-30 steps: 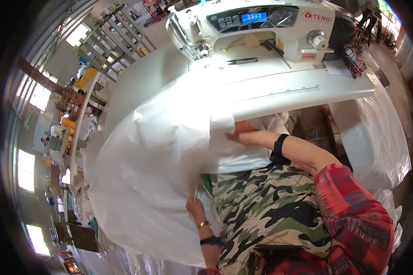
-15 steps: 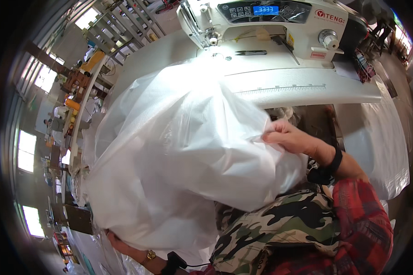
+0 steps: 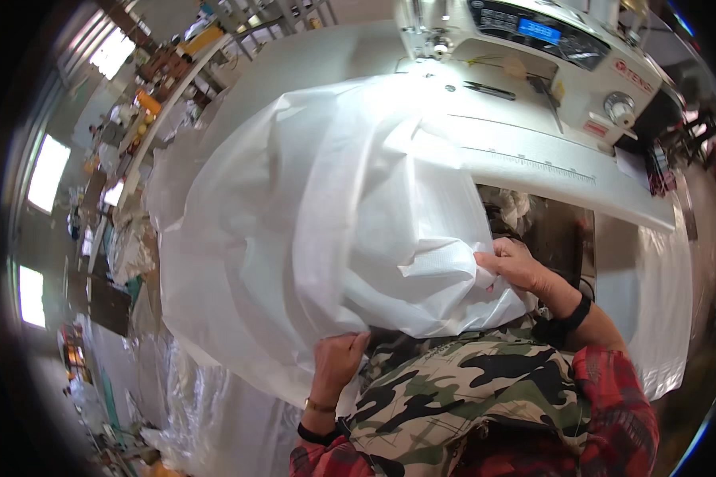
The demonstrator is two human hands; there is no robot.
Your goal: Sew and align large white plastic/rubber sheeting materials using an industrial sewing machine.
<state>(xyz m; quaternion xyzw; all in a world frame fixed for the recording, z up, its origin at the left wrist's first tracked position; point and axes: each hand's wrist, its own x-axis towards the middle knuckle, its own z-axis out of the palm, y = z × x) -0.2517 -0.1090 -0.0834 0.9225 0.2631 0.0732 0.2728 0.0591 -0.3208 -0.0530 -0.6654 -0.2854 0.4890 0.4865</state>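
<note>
A large sheet of white, slightly see-through woven plastic fabric (image 3: 254,215) spreads from the sewing machine's needle area down over my lap. My left hand (image 3: 338,362) is closed on the near edge of the fabric, close to my camouflage apron. On the right, my right hand (image 3: 513,264) pinches a gathered fold of the same fabric between thumb and fingers. At the top stands the white sewing machine (image 3: 565,60), with a lit blue display. Its lamp glares over the fabric's far end, so the needle and presser foot are hard to make out there.
Small dark thread snips (image 3: 489,91) lie on the machine bed, right of the needle. A printed ruler (image 3: 541,163) runs along the table's front. More plastic sheeting (image 3: 644,294) hangs at the right. A cluttered bench (image 3: 139,151) stands at the left.
My left hand has come from the lower left toward my lap, drawing the fabric's edge with it. My right hand keeps its pinch. The view has turned, moving the machine rightward.
</note>
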